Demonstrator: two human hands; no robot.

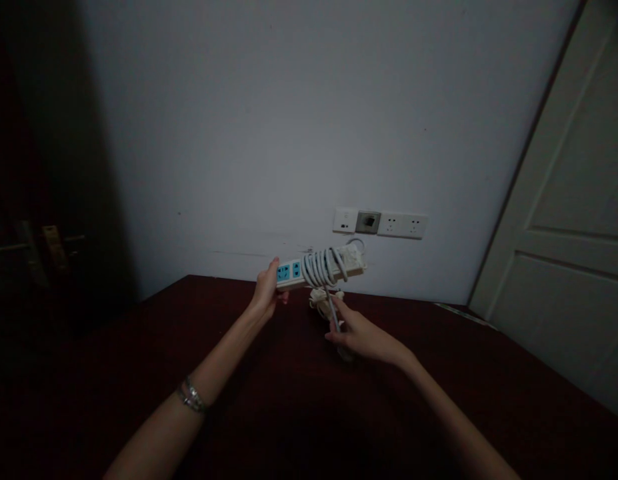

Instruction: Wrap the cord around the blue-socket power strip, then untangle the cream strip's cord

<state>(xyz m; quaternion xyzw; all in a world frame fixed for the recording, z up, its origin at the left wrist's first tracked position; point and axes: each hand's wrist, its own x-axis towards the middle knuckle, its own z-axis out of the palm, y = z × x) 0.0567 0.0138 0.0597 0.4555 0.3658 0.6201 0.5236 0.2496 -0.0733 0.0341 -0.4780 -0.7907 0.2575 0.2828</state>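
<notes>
My left hand point(267, 291) grips the left end of a white power strip point(293, 271) with blue sockets and holds it level above a dark red surface point(289, 400). A grey-white cord point(323, 267) is coiled several times round the strip's right half. My right hand point(359, 335) is closed on the loose length of that cord just below the strip. A silver bracelet point(191, 395) sits on my left wrist.
A row of white wall sockets with a grey switch point(379, 223) is on the pale wall behind the strip. A cream panelled door point(569, 253) stands at the right. A dark door with a handle point(43, 247) is at the left.
</notes>
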